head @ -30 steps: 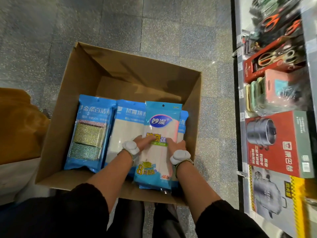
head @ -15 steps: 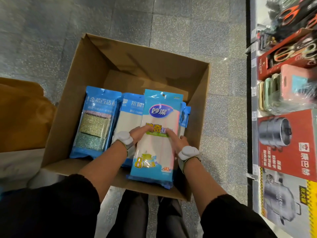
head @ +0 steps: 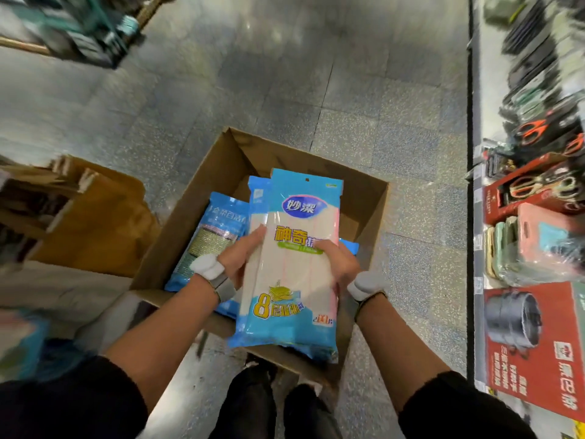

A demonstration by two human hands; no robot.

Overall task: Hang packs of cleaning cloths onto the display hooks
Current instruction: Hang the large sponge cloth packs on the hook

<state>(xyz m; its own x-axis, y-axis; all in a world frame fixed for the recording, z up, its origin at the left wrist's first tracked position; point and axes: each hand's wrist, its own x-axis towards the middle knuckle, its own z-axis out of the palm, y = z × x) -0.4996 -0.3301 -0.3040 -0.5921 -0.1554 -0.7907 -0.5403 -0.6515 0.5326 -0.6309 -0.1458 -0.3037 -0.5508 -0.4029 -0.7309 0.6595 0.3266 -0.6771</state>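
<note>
Far left on the floor, some brown cardboard [head: 95, 223] sits beside the open cardboard box [head: 190, 223]. Inside the box, on its left side, a blue scrubber pack [head: 215, 229] is lying flat. Next over, the left hand [head: 239, 258] has its grip clamped on the left edge of the cleaning cloth pack [head: 294, 296], thumb on the front. The pack's blue and white, held roughly upright above the box with its hang hole at the top. A second blue pack [head: 258, 198] peeks out right behind it on the left. The right hand [head: 340, 267] has its grip closed around the right edge, thumb across the front. Both wrists have white bands. Way over right is the shelf [head: 489, 90] with orange-handled scissors [head: 531, 134] and a red pot box [head: 538, 350], well apart from the pack. It's pretty blurry over there though.
</note>
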